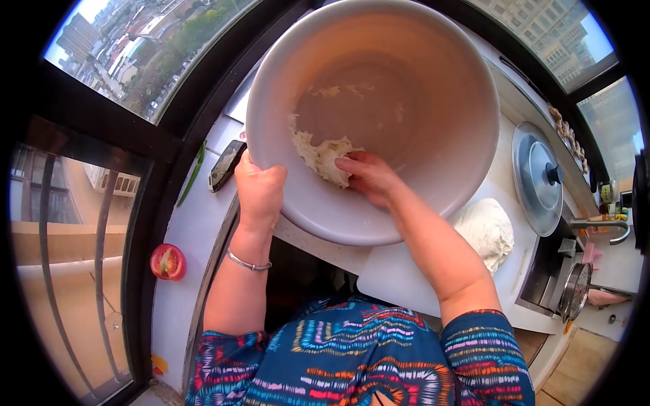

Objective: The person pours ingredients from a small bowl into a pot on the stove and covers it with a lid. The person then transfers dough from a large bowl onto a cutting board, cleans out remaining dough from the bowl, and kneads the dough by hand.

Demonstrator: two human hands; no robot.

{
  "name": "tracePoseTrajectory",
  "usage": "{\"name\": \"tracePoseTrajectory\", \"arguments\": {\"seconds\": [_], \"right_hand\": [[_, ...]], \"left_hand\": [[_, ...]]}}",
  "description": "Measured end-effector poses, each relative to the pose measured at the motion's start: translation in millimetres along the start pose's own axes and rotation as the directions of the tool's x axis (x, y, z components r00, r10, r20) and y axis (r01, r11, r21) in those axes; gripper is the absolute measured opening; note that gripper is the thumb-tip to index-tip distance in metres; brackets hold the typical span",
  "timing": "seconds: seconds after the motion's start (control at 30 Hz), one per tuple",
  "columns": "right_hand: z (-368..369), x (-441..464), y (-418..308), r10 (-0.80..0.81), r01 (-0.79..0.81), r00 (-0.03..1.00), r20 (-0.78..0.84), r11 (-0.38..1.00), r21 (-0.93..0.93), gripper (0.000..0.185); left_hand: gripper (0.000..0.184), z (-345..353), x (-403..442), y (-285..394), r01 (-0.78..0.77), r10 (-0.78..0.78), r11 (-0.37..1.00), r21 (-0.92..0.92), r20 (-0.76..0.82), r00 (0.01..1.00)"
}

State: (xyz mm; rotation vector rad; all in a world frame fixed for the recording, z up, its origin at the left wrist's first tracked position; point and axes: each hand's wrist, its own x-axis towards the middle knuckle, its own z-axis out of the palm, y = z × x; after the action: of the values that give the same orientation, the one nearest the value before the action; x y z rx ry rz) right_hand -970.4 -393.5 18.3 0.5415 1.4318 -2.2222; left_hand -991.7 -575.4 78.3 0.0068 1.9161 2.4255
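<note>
- While the left hand point(259, 188) clamps the basin point(359, 237) by its rim, the right hand point(369, 179) pinches sticky dough point(317, 154) inside
- Beside it, a dough lump point(497, 235) sits on a white board point(399, 277)
- Farther off, a lid point(528, 183) rests near the tap point(602, 224)

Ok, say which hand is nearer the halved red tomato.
Left. The left hand, up and right of the tomato, holds the round grey basin; the right hand is farther off, inside the basin, on pale ragged dough.
</note>
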Motion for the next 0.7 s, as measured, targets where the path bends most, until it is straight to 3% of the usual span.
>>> {"name": "tracePoseTrajectory", "arguments": {"seconds": [0.13, 0.2, 0.33, 0.43, 0.5, 0.57, 0.6, 0.63, 0.67, 0.7], "right_hand": [[21.4, 6.5, 1.7, -0.014, 0.007, 0.999, 0.045, 0.988, 0.156, 0.05], [34.4, 14.6, -0.4, -0.089, 0.008, 0.975, 0.202, 0.928, 0.373, 0.052], [49.3, 25.1, -11.9, -0.154, 0.031, 0.955, 0.251, 0.899, 0.436, 0.046], [53.1, 24.3, -15.7, -0.236, 0.046, 0.938, 0.253, 0.81, 0.585, 0.045], [53.9, 15.7, -23.4, -0.288, -0.039, 0.897, 0.336, 0.705, 0.708, 0.048], [58.5, -11.0, -63.2, -0.486, 0.113, 0.737, 0.469, 0.773, 0.624, 0.054], [51.2, -25.3, -82.4, -0.524, 0.266, 0.713, 0.466, 0.817, 0.511, 0.057], [49.9, -56.5, -105.1, -0.598, 0.422, 0.695, 0.399, 0.789, 0.447, 0.047], [38.9, -77.2, -117.0, -0.665, 0.609, 0.664, 0.342, 0.746, 0.27, 0.05], [24.5, -98.8, -123.8, -0.754, 0.784, 0.589, 0.289, 0.62, 0.019, 0.054]], "left_hand": [[0.033, -1.3, -2.8, 2.7, 0.051, -0.051, 0.998, 0.033, 0.014, 0.999], [0.039, -3.3, -5.2, 1.3, 0.052, -0.054, 0.994, 0.094, 0.017, 0.998], [0.045, -7.1, -7.6, -7.3, 0.027, -0.026, 0.998, 0.063, -0.008, 1.0], [0.044, -3.9, -8.0, -4.0, 0.018, -0.018, 0.997, 0.081, 0.0, 1.0], [0.043, 1.5, -8.7, -1.8, -0.021, 0.021, 0.996, 0.09, -0.002, 1.0], [0.042, 1.8, -8.9, -5.8, -0.01, 0.01, 0.999, 0.039, -0.005, 1.0], [0.041, 0.0, -9.4, -7.5, 0.002, -0.002, 1.0, -0.006, -0.01, 1.0], [0.039, -3.2, -8.4, -7.2, 0.018, -0.018, 0.999, 0.047, 0.012, 1.0], [0.037, -4.8, -6.7, -10.1, -0.01, 0.01, 1.0, -0.001, 0.038, 0.999], [0.035, -3.6, -6.7, -8.6, 0.006, -0.004, 0.999, -0.041, 0.045, 0.999]]}}
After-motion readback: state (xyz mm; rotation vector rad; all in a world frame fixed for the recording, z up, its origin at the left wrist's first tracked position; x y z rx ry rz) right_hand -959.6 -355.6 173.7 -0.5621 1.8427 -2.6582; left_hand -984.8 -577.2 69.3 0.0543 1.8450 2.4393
